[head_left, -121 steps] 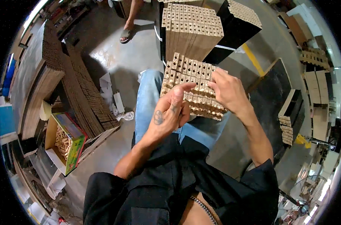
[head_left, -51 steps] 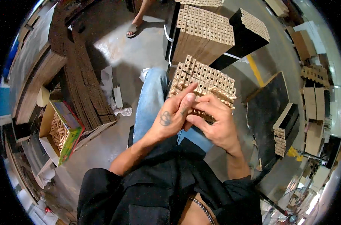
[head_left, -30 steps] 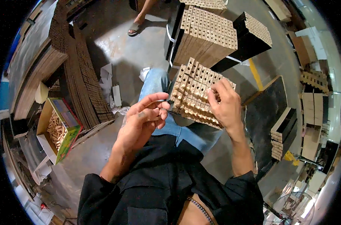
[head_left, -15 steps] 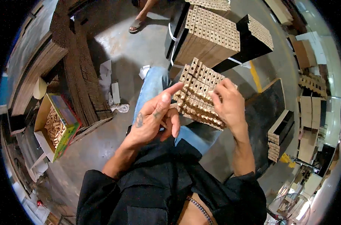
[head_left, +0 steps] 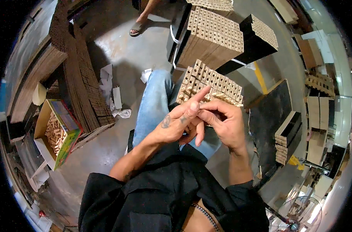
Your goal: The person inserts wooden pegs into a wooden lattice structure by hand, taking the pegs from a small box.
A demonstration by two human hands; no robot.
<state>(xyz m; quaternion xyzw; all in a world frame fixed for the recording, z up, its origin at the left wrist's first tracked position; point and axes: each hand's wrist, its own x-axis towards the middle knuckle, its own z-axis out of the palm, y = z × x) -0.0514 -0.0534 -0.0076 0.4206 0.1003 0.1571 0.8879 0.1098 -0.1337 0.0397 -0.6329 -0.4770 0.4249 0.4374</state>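
Note:
My left hand point(head_left: 182, 123) is held in front of my lap, index finger pointing out and the other fingers curled; what lies in its palm is hidden. My right hand point(head_left: 225, 123) meets it, thumb and fingers pinched at the left hand's fingers; whatever sits in the pinch cannot be made out. Just beyond both hands stands a stack of boards point(head_left: 211, 80), its upturned ends showing rows of round holes. Small wooden dowels point(head_left: 221, 95) stick out of the row nearest my hands. The hands cover the stack's near side.
An open carton point(head_left: 40, 131) of loose wooden dowels point(head_left: 55, 133) stands at left beside piled dark boards point(head_left: 83, 85). Strapped stacks of drilled boards point(head_left: 211, 42) rise ahead. Another person's sandalled foot point(head_left: 135, 28) is at the far side. A smaller board stack point(head_left: 288, 137) lies right, near a fan point(head_left: 299, 216).
My right hand has come back from the drilled board ends to my left hand. The left hand has moved slightly right and up, and the two now touch.

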